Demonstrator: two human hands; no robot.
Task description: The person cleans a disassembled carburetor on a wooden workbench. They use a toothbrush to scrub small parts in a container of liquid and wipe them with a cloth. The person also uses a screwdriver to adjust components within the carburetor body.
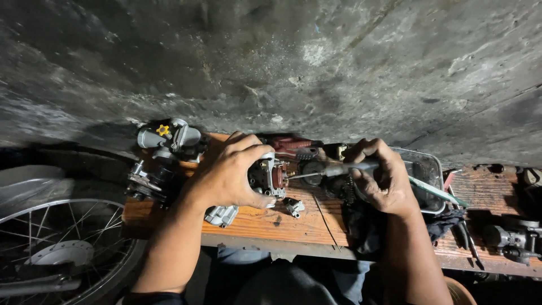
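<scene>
My left hand [228, 172] grips a small metal carburetor body [270, 175] with a reddish inner part, held just above the wooden bench [316, 223]. In my right hand [381, 178] is a screwdriver [333, 170] with a grey handle, its thin shaft pointing left into the carburetor's open side. A small loose metal fitting [293, 207] lies on the wood just below the carburetor. Beneath my left wrist rests a silver cover piece [221, 215].
More carburetor parts [169, 138] and a ribbed metal piece [145, 182] sit at the bench's left end. A clear plastic tray [426, 172] stands to the right, with a dark rag [367, 229], hand tools [468, 237] and another metal assembly [516, 240]. A spoked wheel [62, 248] fills the lower left.
</scene>
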